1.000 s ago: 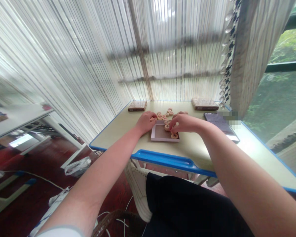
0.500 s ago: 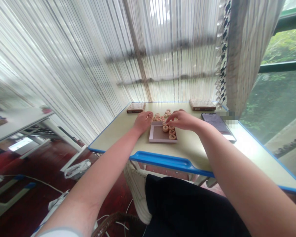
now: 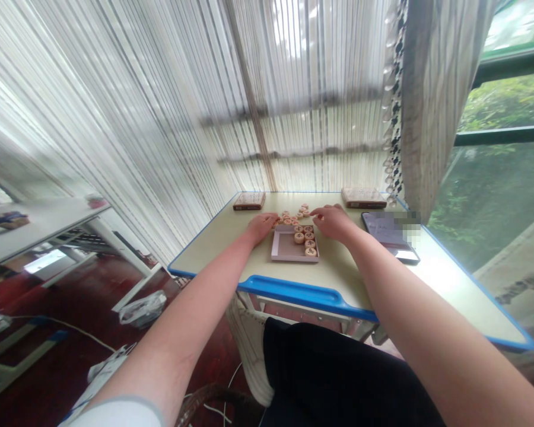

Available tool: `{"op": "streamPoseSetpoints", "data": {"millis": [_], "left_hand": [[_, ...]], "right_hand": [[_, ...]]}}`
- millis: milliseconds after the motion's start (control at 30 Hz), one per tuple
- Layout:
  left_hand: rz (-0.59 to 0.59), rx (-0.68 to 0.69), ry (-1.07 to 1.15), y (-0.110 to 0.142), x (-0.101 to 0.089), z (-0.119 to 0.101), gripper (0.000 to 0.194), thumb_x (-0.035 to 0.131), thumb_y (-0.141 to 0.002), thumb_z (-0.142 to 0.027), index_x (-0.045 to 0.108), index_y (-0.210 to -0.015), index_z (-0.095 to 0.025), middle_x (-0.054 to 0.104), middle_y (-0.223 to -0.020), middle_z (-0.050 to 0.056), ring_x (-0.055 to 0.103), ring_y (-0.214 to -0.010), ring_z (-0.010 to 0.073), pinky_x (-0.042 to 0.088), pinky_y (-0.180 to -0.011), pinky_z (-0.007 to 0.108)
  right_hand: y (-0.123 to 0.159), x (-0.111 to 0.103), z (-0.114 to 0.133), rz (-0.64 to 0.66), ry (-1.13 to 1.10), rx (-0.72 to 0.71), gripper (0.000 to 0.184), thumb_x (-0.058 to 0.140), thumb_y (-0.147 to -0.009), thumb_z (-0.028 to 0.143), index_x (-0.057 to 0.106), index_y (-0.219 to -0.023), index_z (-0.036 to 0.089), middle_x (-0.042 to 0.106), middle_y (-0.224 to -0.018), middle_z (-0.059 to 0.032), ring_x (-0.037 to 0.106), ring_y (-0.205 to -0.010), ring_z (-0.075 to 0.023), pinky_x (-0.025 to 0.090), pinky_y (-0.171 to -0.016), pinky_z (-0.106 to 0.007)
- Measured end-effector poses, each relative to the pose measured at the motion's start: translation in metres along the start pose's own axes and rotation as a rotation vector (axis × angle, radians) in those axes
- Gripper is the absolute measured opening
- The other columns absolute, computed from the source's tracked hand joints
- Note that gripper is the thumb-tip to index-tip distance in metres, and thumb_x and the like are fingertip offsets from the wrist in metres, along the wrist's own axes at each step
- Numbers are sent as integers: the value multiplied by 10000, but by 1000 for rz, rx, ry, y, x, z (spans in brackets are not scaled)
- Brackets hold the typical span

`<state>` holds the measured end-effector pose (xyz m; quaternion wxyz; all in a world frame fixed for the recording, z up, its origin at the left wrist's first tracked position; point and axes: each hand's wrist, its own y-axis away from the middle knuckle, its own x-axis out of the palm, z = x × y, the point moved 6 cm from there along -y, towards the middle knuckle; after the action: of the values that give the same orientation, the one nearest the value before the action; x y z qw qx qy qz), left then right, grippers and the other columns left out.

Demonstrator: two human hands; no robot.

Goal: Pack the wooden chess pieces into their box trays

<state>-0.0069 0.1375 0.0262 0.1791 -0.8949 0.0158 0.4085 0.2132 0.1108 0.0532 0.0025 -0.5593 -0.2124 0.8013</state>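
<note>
A shallow pale box (image 3: 293, 258) lies on the table with several round wooden Chinese chess pieces (image 3: 298, 238) along its right and far parts. The pieces carry dark characters and sit flat. My left hand (image 3: 262, 226) rests at the box's far left corner, fingers stretched beside loose pieces (image 3: 287, 220); no held piece shows. Over the table at the far right of the box is my right hand (image 3: 334, 221). Its thumb and forefinger are apart, with nothing visible between them, close to another group of loose pieces (image 3: 303, 210).
Two flat brown boxes (image 3: 249, 200) (image 3: 364, 197) lie at the table's far corners. A phone (image 3: 389, 235) lies to the right of my right hand. The table (image 3: 218, 243) has a blue edge with a molded tray (image 3: 293, 289) in front. Striped curtains hang behind.
My right hand has left the pieces inside the box and moved away to the far right, uncovering them. My left hand stays by the box's far left corner. The view has shifted slightly.
</note>
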Motion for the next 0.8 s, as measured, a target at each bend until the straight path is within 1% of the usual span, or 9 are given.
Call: {"op": "streamPoseSetpoints", "data": {"millis": [67,133,200,333,433,567,667,733,800], "left_hand": [[-13,21,0,1,-2,-1,319,449,-846,-344,717,-939,-198,674,-1099,45,606,-1018,173,447,-912,285],[-24,27,-4,2,-4,-3,282,486,-794,-228,721,-943,-182,673,-1105,53,603,-1035,175,436,-935,281],[-34,10,-2,4,-7,-3,327,478,-760,-155,711,-989,-165,691,-1059,63,617,-1007,176,446,-920,279],[-86,17,-1,5,-11,-3,415,464,-749,-127,653,-1119,-141,684,-1075,77,629,-967,164,459,-886,261],[-147,-48,-133,3,-14,3,396,491,-758,-177,653,-1117,-149,674,-1092,99,624,-968,189,455,-877,292],[-152,-163,-329,4,-16,8,304,536,-770,-399,736,-901,-212,702,-989,106,603,-987,270,437,-848,394],[-160,-176,-295,7,-18,6,301,584,-734,-461,733,-888,-250,702,-984,84,591,-1002,278,423,-845,412],[-184,-168,-219,10,-20,2,287,621,-714,-442,727,-888,-240,708,-953,74,605,-971,264,428,-844,405],[-200,-103,-111,12,-22,-4,268,646,-708,-402,718,-881,-210,714,-902,63,629,-897,226,449,-827,368]], "right_hand": [[2,-2,4,-13,6,-18,336,470,-833,311,669,-1096,247,641,-966,-83,469,-952,-257,376,-862,-364],[5,-5,8,-32,4,-42,348,464,-836,317,656,-1119,249,641,-979,-80,452,-962,-264,383,-849,-365],[7,-7,12,-37,-2,-64,360,464,-834,315,642,-1143,256,638,-997,-76,442,-963,-267,388,-842,-367],[9,-9,16,-25,4,-81,353,484,-818,303,649,-1128,262,629,-1012,-78,437,-955,-266,386,-854,-376],[9,-9,15,-41,-2,-86,350,482,-815,306,653,-1117,261,628,-1004,-80,437,-955,-270,388,-853,-379],[7,-9,8,-69,-22,-68,345,489,-806,294,661,-1102,249,635,-970,-72,449,-958,-263,383,-863,-368],[5,-9,1,-106,-39,-34,345,499,-793,276,662,-1093,232,639,-972,-69,462,-964,-256,382,-866,-360],[5,-9,0,-117,-59,-30,341,516,-784,292,663,-1085,226,642,-968,-67,470,-963,-256,387,-853,-358],[7,-10,5,-123,-97,-54,341,534,-777,327,662,-1075,224,641,-959,-66,478,-959,-253,398,-832,-357]]}}
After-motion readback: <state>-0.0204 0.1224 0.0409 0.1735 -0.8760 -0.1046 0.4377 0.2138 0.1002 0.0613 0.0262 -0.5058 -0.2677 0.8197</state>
